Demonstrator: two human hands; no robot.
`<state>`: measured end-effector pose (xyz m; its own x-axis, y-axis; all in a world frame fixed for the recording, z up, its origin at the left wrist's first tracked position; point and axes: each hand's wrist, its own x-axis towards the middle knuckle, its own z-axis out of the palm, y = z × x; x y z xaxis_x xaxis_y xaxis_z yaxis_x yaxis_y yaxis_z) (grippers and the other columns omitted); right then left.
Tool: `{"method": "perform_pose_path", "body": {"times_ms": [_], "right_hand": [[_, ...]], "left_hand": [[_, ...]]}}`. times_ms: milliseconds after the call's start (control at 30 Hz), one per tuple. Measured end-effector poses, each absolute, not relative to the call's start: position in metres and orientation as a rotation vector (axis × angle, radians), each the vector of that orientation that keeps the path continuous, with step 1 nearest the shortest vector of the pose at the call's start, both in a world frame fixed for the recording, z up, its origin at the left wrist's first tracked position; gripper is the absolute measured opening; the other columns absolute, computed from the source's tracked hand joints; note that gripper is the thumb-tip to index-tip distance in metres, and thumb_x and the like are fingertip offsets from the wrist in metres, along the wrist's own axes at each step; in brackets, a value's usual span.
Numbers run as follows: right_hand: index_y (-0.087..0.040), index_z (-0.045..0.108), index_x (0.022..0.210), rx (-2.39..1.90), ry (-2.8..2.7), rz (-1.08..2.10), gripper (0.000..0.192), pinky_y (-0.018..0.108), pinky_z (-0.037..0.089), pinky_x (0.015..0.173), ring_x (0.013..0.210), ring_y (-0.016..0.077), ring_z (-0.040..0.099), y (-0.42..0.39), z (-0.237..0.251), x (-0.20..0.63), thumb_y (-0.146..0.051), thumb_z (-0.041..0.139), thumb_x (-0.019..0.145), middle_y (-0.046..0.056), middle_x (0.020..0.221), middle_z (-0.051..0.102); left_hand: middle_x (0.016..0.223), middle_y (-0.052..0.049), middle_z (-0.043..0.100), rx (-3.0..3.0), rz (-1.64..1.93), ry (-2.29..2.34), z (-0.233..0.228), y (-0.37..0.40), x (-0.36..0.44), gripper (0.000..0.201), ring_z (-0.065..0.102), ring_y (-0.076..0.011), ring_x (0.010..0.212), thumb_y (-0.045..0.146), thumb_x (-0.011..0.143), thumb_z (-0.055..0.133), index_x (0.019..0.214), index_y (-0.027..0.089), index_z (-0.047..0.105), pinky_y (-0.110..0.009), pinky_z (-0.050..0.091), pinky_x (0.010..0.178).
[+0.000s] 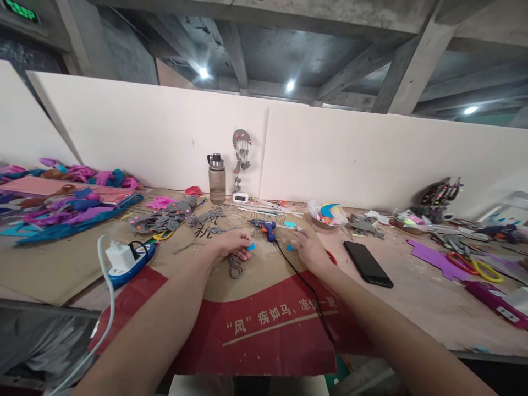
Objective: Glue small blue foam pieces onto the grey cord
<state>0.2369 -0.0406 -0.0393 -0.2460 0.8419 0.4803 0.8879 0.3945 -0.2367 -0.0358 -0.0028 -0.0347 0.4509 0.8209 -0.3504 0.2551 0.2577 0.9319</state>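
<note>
At the bottom of the frame both bare forearms run up and inward over a red-printed cardboard sheet (264, 324) that covers the worktop (412, 300). At centre, the left hand (234, 243) rests on the cardboard with its grip pinched on a small blue foam piece (251, 247) at the fingertips; a pair of grey scissors (235, 266) lies just below that hand. The right hand (309, 248) lies just right of centre, fingers loosely curled and holding nothing, with a second blue foam piece (290, 247) just beside its fingertips. A black cord (307, 289) runs between the two hands up to a blue glue gun (267, 227) lying just beyond them. At lower left sits a power strip with a white charger (128, 257). Right of the right hand lies a black phone (368, 263). Farther back, a water bottle (216, 178) stands upright at the white partition (350, 159), and coloured foam sheets (61, 201) are heaped at the left edge.
</note>
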Motion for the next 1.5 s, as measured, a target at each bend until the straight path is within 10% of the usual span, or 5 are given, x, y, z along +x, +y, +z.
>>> {"method": "perform_pose_path", "body": {"times_ms": [167, 800, 1000, 1267, 1500], "right_hand": [[-0.011, 0.039, 0.146, -1.399, -2.482, -0.054, 0.066, 0.055, 0.015, 0.118, 0.146, 0.0327, 0.018, -0.087, -0.056, 0.204, -0.051, 0.043, 0.093, 0.017, 0.155, 0.030], [-0.007, 0.020, 0.153, -1.090, -2.782, 0.685, 0.083, 0.049, 0.011, 0.120, 0.148, 0.0311, 0.004, -0.132, -0.028, 0.158, -0.058, 0.043, 0.091, 0.018, 0.159, 0.006], [-0.023, 0.057, 0.133, -0.712, -2.563, 1.086, 0.047, 0.030, 0.036, 0.111, 0.131, 0.0151, 0.049, -0.140, 0.012, 0.162, -0.046, 0.033, 0.100, 0.005, 0.139, 0.056], [-0.007, 0.023, 0.152, -1.072, -2.803, 0.511, 0.079, 0.049, 0.011, 0.121, 0.148, 0.0288, 0.007, -0.062, -0.039, 0.137, -0.058, 0.037, 0.094, 0.017, 0.159, 0.014], [-0.021, 0.047, 0.143, -0.509, -2.866, 1.161, 0.050, 0.034, 0.036, 0.113, 0.138, 0.0240, 0.039, -0.176, 0.016, 0.175, -0.038, 0.048, 0.095, 0.009, 0.150, 0.041]], "left_hand": [[0.060, -0.003, 0.065, 1.324, 0.532, 1.217, -0.027, -0.002, -0.059, 0.022, 0.065, -0.0147, 0.055, 0.022, 0.067, 0.073, 0.076, 0.015, 0.054, -0.024, 0.053, 0.057], [0.064, -0.003, 0.064, 1.140, 0.940, 0.955, -0.060, 0.003, -0.057, 0.019, 0.062, -0.0109, 0.053, 0.024, 0.079, 0.068, 0.083, 0.014, 0.053, -0.022, 0.053, 0.054], [0.060, -0.003, 0.063, 1.050, 0.968, 0.968, -0.062, 0.013, -0.058, 0.012, 0.060, -0.0106, 0.050, 0.020, 0.083, 0.063, 0.080, 0.014, 0.054, -0.022, 0.053, 0.053], [0.066, -0.003, 0.063, 0.952, 1.061, 0.896, -0.057, 0.011, -0.060, 0.008, 0.060, -0.0083, 0.051, 0.013, 0.084, 0.060, 0.077, 0.011, 0.056, -0.020, 0.052, 0.052], [0.065, -0.002, 0.062, 0.956, 1.058, 0.942, -0.056, 0.010, -0.058, 0.008, 0.059, -0.0083, 0.051, 0.014, 0.086, 0.059, 0.078, 0.012, 0.056, -0.021, 0.052, 0.054]]}}
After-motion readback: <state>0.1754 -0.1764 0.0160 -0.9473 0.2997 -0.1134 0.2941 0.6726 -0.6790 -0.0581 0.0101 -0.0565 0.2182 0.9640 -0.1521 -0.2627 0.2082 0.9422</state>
